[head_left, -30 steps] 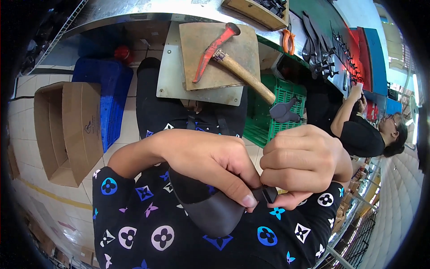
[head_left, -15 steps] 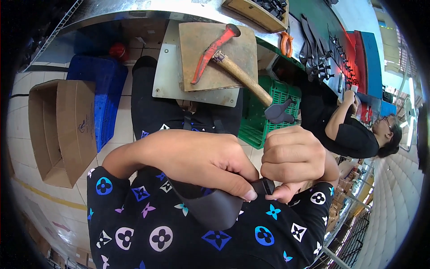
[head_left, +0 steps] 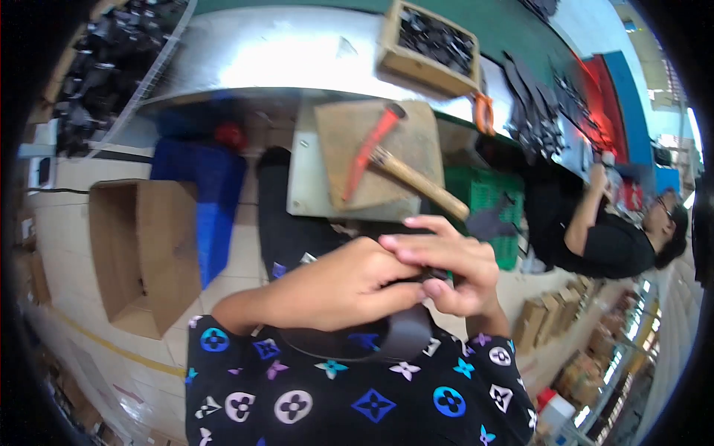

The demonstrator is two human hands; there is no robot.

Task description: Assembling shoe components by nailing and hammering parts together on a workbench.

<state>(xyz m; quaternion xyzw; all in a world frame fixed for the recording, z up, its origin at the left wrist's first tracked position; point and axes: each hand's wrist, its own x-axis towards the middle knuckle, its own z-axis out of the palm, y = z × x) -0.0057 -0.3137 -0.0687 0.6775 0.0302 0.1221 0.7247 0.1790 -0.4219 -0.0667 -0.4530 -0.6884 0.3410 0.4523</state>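
In front of my chest both hands are together on a black strap (head_left: 411,339), which looks like smooth leather or plastic and hangs below them in a curved loop. My left hand (head_left: 346,286) is closed around its end, with the thumb along the top. My right hand (head_left: 455,269) meets it, fingers laid over the left fingers and thumb pressed against a small dark end piece (head_left: 435,274). Most of that piece is hidden between the hands. Beyond them, a red-headed hammer (head_left: 416,181) with a wooden handle lies on a worn board (head_left: 327,141).
A metal bench (head_left: 245,59) runs along the far side, bearing a wooden box (head_left: 416,67) of black parts and orange-handled pliers (head_left: 483,113). A cardboard box (head_left: 167,253) and blue crate (head_left: 223,201) stand left. A green crate (head_left: 508,253) and a seated co-worker (head_left: 617,238) are at right.
The view has tilted up, showing more bench. My right hand has gone from a closed fist beside the left to lying over it, with its fingers loosened around the strap's end.
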